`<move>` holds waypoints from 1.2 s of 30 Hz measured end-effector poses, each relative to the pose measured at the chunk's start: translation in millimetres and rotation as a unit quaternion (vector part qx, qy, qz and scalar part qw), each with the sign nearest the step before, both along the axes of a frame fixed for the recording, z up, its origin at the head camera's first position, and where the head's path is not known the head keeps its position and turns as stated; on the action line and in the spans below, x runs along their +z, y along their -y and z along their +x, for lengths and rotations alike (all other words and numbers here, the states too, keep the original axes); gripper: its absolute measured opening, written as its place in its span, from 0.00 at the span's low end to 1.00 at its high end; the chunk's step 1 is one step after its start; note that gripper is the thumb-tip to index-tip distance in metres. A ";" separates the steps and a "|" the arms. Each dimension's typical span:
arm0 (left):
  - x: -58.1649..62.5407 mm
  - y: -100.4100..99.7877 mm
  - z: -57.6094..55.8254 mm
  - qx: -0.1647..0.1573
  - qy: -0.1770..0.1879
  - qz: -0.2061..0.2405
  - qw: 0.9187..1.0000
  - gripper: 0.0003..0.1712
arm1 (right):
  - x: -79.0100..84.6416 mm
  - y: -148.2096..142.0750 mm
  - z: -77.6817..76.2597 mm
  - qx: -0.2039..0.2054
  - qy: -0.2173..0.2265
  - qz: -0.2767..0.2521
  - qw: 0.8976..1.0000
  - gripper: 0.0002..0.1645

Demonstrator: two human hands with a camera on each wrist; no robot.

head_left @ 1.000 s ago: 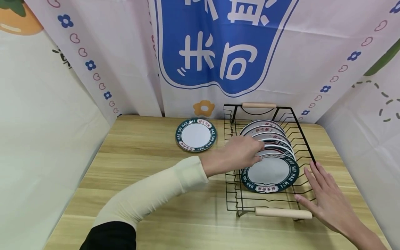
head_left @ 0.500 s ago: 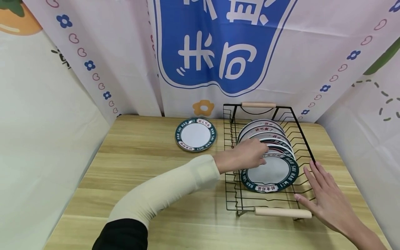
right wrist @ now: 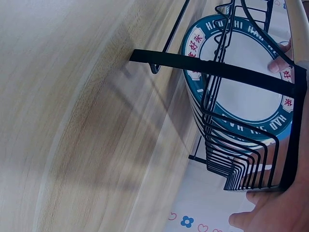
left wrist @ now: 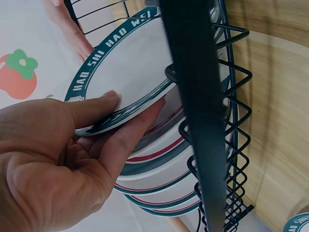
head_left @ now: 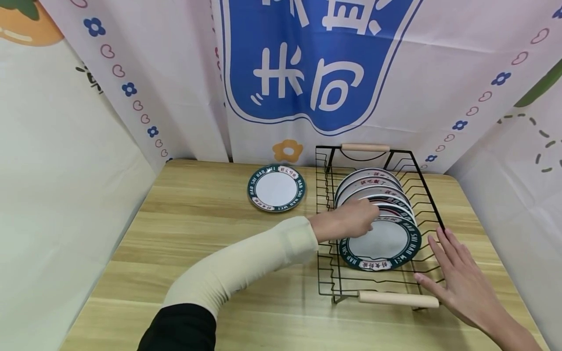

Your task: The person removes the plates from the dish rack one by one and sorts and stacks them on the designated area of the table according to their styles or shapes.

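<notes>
My left hand [head_left: 354, 218] pinches the upper rim of the front plate [head_left: 377, 241], a white one with a dark green lettered border. In the left wrist view the thumb lies on this plate's face and the fingers [left wrist: 133, 137] go behind it. The plate stands tilted in a black wire dish rack [head_left: 425, 192], in front of several other plates [head_left: 369, 181] lined up behind it. With fingers spread, my right hand [head_left: 461, 278] rests against the rack's right side near its front corner.
Another green-bordered plate [head_left: 276, 188] lies flat on the wooden table [head_left: 184, 234], left of the rack. Pale wooden handles [head_left: 397, 298] are fixed at the rack's front and back ends. A printed cloth [head_left: 193, 97] hangs behind the table.
My left hand has shifted a little to the right along the front plate's upper rim. The plates and my right hand have stayed in place.
</notes>
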State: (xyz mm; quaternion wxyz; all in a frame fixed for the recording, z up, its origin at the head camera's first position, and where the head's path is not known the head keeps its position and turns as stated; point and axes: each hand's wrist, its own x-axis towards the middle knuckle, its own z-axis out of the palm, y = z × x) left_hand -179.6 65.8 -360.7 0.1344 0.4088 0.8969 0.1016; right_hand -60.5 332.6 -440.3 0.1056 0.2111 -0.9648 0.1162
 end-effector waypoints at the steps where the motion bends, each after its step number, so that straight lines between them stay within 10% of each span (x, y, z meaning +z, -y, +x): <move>1: -0.3 0.6 0.1 -0.001 0.002 0.003 1.000 0.04 | 0.0 -0.1 0.1 -0.001 0.001 0.000 1.000 0.56; 19: 6.6 21.4 6.0 0.001 -0.002 0.059 0.998 0.05 | 1.1 1.5 0.8 -0.006 0.004 0.003 1.000 0.56; 36: 57.1 69.7 14.4 0.073 -0.033 0.201 0.976 0.13 | -0.4 -0.1 0.3 -0.003 0.007 0.001 1.000 0.57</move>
